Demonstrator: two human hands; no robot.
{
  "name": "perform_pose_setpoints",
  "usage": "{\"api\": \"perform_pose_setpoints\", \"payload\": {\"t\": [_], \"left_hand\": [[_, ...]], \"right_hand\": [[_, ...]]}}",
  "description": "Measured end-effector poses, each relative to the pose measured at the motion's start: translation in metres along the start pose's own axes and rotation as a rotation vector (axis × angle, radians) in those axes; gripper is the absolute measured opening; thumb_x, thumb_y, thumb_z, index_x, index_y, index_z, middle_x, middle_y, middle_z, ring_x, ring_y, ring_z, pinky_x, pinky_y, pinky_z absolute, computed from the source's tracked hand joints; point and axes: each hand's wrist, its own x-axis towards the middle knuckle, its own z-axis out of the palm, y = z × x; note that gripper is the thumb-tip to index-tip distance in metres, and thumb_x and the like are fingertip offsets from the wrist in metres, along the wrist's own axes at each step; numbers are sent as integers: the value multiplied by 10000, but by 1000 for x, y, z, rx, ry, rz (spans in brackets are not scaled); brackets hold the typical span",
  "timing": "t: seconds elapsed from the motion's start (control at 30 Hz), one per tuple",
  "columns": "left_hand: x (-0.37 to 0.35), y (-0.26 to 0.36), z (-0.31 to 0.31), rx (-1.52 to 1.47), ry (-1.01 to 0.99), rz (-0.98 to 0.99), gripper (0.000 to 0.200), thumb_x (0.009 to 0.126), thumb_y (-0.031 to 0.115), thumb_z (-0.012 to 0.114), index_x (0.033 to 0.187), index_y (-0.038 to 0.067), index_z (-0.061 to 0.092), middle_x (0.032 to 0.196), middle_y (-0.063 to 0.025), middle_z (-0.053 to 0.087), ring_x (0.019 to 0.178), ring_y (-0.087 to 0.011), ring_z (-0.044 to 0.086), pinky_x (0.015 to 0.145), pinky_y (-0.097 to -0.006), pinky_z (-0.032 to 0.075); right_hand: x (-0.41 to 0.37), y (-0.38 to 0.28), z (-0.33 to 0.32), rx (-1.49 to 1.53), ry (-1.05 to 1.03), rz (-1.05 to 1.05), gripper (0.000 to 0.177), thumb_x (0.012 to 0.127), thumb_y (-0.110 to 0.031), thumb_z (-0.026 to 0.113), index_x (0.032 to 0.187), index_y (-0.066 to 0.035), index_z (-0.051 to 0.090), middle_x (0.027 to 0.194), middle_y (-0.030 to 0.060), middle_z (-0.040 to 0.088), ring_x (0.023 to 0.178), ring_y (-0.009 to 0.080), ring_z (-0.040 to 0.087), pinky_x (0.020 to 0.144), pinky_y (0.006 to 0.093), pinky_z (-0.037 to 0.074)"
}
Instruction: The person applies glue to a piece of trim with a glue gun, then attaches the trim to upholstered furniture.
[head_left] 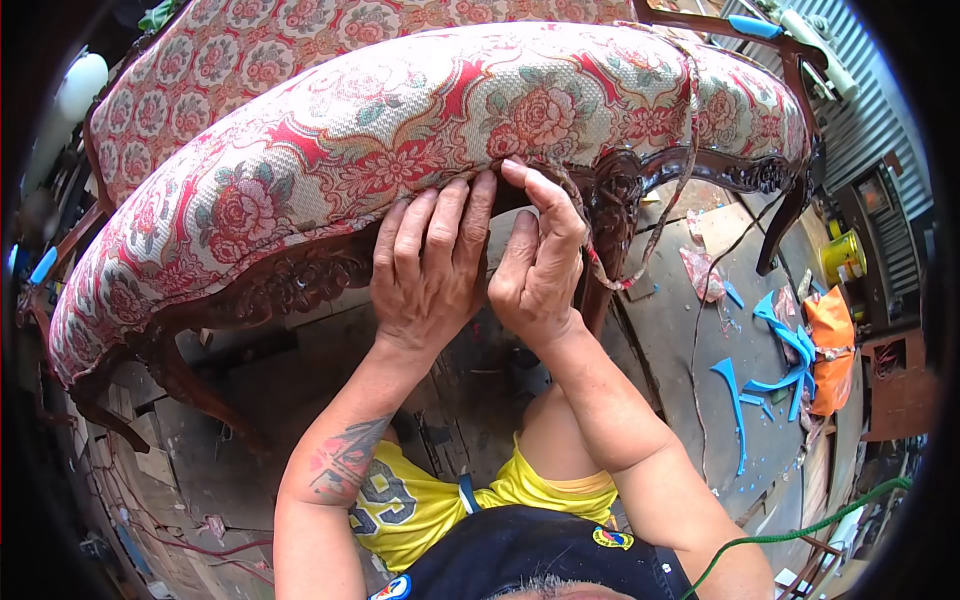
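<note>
At the lower edge of the upturned seat, both your hands sit side by side, touching. Your left hand (430,265) is flat, fingers pressed together, fingertips on the floral fabric (400,130) right where it meets the carved wooden rail (290,285). Your right hand (540,265) is curled, index finger laid along the same fabric edge, other fingers bent over it. The braided trim (612,272) comes out from beside those fingers and hangs loose past the carved leg; I cannot tell whether you're pinching it. The chair (250,60) is tilted towards you, over your knees. On the floor (680,330) to your right: blue plastic strips (785,350), an orange bag (830,350) just beside them, and a yellow can (845,255) further back.
</note>
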Motion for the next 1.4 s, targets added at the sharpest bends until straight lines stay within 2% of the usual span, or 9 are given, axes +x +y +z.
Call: {"api": "perform_pose_setpoints", "payload": {"t": [0.57, 0.67, 0.73, 0.77, 0.87, 0.97, 1.0, 1.13, 1.4], "left_hand": [[3, 8, 2, 43, 3, -30, 460, 1021, 312, 661, 1479, 278, 674, 1369, 32, 581, 1289, -180, 524, 1148, -391, 439], [3, 7, 2, 47, 4, -26, 462, 1022, 313, 658, 1482, 275, 669, 1378, 30, 582, 1294, -181, 519, 1149, -393, 436], [1, 6, 4, 32, -5, -6, 494, 1022, 330, 654, 1512, 266, 645, 1410, -13, 568, 1301, -228, 501, 1149, -428, 402], [2, 7, 3, 31, -5, -5, 494, 1022, 330, 654, 1512, 266, 645, 1410, -13, 568, 1301, -228, 501, 1149, -428, 402], [3, 8, 3, 32, 20, -27, 449, 1027, 321, 653, 1472, 269, 675, 1392, 26, 583, 1292, -190, 524, 1152, -398, 433], [3, 8, 4, 30, 39, -25, 448, 1027, 329, 652, 1469, 261, 676, 1392, 23, 584, 1295, -196, 528, 1157, -406, 429], [3, 8, 3, 19, 24, -24, 445, 1028, 330, 649, 1467, 257, 677, 1393, 21, 583, 1298, -199, 528, 1158, -409, 428], [3, 8, 3, -10, 20, -29, 445, 1024, 324, 646, 1461, 248, 681, 1390, 13, 581, 1304, -207, 527, 1157, -416, 433], [1, 6, 5, 25, 20, 9, 468, 1017, 341, 619, 1463, 212, 677, 1404, -17, 577, 1302, -238, 501, 1152, -426, 403]], "right_hand": [[1, 3, -8, 61, 33, 115, 415, 1043, 162, 424, 1440, 47, 470, 1440, 214, 578, 1312, 298, 670, 1132, 395, 518], [1, 4, -9, 62, 75, 87, 373, 1045, 154, 478, 1401, 52, 522, 1441, 213, 574, 1231, 277, 704, 1083, 373, 556], [4, 1, -8, 53, 271, 98, 304, 980, 108, 648, 1270, 19, 670, 1182, 164, 742, 1054, 326, 737, 920, 402, 602], [6, -2, -12, 52, 271, 99, 304, 980, 108, 648, 1270, 19, 670, 1182, 164, 742, 1054, 326, 737, 920, 402, 602], [14, -12, -18, -141, 151, 104, 194, 1024, 56, 674, 1205, 23, 738, 1001, 125, 770, 770, 158, 718, 736, 299, 601], [10, -7, -12, -247, 21, 90, 340, 974, 81, 680, 1302, 15, 743, 1028, 210, 793, 792, 260, 774, 725, 355, 619], [5, 3, -7, -261, 40, 42, 531, 895, 52, 682, 1418, -37, 705, 875, 172, 750, 657, 302, 724, 612, 386, 585], [7, -1, -10, -391, -67, 78, 633, 827, -11, 653, 1452, -102, 702, 738, 119, 660, 569, 286, 649, 549, 396, 542], [-1, 1, -11, -399, -83, 102, 661, 842, -23, 653, 1498, -104, 666, 748, 128, 680, 554, 291, 655, 547, 400, 553]]}}
